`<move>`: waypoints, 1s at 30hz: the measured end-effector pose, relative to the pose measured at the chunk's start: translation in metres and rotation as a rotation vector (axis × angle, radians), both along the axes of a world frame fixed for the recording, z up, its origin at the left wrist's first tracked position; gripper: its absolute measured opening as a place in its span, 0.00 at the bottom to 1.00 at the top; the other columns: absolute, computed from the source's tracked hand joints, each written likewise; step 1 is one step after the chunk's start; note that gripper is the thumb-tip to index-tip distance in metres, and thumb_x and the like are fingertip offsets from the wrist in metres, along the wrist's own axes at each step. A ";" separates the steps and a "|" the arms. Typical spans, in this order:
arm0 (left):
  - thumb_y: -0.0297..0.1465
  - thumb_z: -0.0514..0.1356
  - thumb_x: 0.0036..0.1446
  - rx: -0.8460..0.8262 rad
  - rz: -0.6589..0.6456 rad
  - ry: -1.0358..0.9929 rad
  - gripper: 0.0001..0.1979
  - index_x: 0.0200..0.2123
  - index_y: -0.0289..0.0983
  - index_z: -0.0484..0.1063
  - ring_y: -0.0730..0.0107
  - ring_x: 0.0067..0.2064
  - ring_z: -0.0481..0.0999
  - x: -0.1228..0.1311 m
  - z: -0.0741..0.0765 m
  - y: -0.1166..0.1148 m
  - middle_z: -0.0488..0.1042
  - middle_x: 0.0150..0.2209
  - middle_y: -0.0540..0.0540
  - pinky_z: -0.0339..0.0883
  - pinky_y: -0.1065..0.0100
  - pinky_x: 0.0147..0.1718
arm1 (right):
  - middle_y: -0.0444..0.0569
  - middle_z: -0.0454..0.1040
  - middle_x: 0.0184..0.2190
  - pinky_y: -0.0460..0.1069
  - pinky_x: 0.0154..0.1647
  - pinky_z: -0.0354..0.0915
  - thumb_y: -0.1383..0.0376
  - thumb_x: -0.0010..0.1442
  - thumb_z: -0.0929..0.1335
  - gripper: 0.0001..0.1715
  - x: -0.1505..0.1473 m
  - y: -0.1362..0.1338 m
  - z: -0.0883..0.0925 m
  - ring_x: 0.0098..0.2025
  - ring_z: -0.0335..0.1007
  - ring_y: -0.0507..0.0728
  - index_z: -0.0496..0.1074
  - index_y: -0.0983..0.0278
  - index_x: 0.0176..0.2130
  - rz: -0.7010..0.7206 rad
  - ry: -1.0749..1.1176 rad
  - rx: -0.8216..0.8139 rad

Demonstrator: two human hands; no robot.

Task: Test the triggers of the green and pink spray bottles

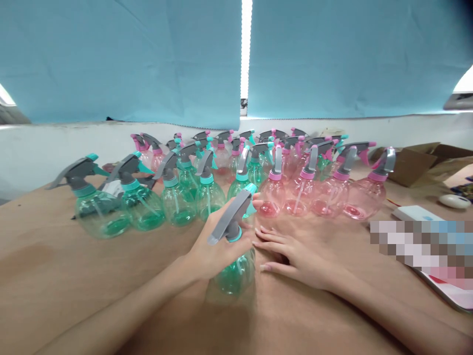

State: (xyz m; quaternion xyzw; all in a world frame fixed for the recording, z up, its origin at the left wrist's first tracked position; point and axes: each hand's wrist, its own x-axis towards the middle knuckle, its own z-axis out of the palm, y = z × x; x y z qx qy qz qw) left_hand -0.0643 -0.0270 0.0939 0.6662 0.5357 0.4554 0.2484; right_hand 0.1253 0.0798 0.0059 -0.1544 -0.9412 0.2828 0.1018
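Note:
My left hand [210, 246] is wrapped round the neck of a green spray bottle [233, 276] with a grey and teal trigger head. That bottle stands upright in front of me, nearer than the others. Just right of it, my right hand [295, 254] lies palm down with its fingers stretched out on the table, holding nothing. Beyond my hands runs a front row of spray bottles: green ones [144, 209] on the left and pink ones [327, 195] on the right. More pink and green bottles stand behind, partly hidden by this row.
The brown table [148, 305] reaches to a white wall [44, 153] under blue curtains [121, 59]. At the right are an open cardboard box [414, 162], a white computer mouse [455, 201] and a flat item [428, 256], partly blurred out.

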 end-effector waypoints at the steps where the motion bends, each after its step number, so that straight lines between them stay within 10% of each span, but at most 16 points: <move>1: 0.27 0.55 0.51 -0.004 0.004 0.004 0.30 0.59 0.43 0.61 0.78 0.25 0.63 0.000 0.001 0.000 0.73 0.48 0.47 0.61 0.71 0.24 | 0.52 0.55 0.67 0.65 0.66 0.51 0.47 0.64 0.64 0.34 0.000 0.000 0.000 0.69 0.47 0.66 0.61 0.59 0.64 0.001 -0.008 0.002; 14: 0.30 0.56 0.55 -0.021 0.038 0.032 0.25 0.57 0.43 0.64 0.74 0.25 0.62 -0.001 -0.004 -0.001 0.72 0.32 0.52 0.62 0.69 0.26 | 0.52 0.56 0.67 0.62 0.67 0.51 0.46 0.64 0.63 0.35 0.000 0.000 0.000 0.69 0.47 0.64 0.62 0.59 0.63 -0.001 -0.018 0.035; 20: 0.28 0.56 0.52 0.000 0.034 0.000 0.27 0.57 0.44 0.63 0.74 0.29 0.66 0.000 -0.002 -0.002 0.73 0.49 0.46 0.63 0.70 0.27 | 0.51 0.56 0.67 0.64 0.66 0.51 0.47 0.64 0.64 0.34 0.000 0.000 -0.001 0.69 0.47 0.66 0.62 0.57 0.63 -0.003 0.010 0.009; 30: 0.29 0.56 0.52 -0.017 0.058 0.045 0.23 0.53 0.42 0.66 0.71 0.29 0.69 -0.002 -0.001 -0.003 0.73 0.35 0.50 0.66 0.67 0.30 | 0.50 0.57 0.66 0.64 0.66 0.52 0.47 0.64 0.64 0.33 0.001 0.000 -0.001 0.69 0.48 0.65 0.62 0.55 0.64 -0.002 0.026 -0.004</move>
